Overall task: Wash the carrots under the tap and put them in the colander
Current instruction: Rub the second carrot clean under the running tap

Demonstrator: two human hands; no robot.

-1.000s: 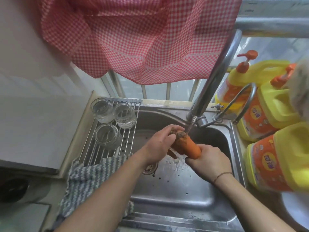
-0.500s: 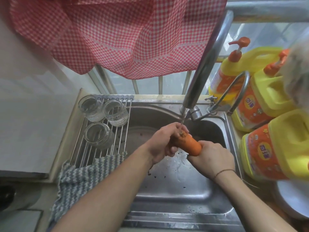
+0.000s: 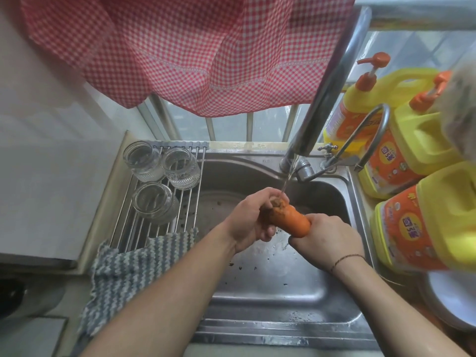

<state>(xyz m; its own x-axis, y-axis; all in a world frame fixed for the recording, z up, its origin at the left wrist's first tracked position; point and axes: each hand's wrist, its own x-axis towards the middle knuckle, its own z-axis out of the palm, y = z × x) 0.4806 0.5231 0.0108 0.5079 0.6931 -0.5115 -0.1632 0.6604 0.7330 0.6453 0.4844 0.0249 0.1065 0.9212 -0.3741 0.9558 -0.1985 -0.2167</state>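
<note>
Since a second ago the hands have barely shifted; the carrot (image 3: 288,219) stays under the thin stream from the tap (image 3: 323,99). In the head view, the left hand (image 3: 251,222) curls round the dirty top end, probably to rub soil off where the water lands, while the right hand (image 3: 327,237) grips the lower end to steady it over the sink (image 3: 270,287). No colander is visible.

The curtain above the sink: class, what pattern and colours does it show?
The curtain is red-and-white gingham check, seen in the head view.
</note>
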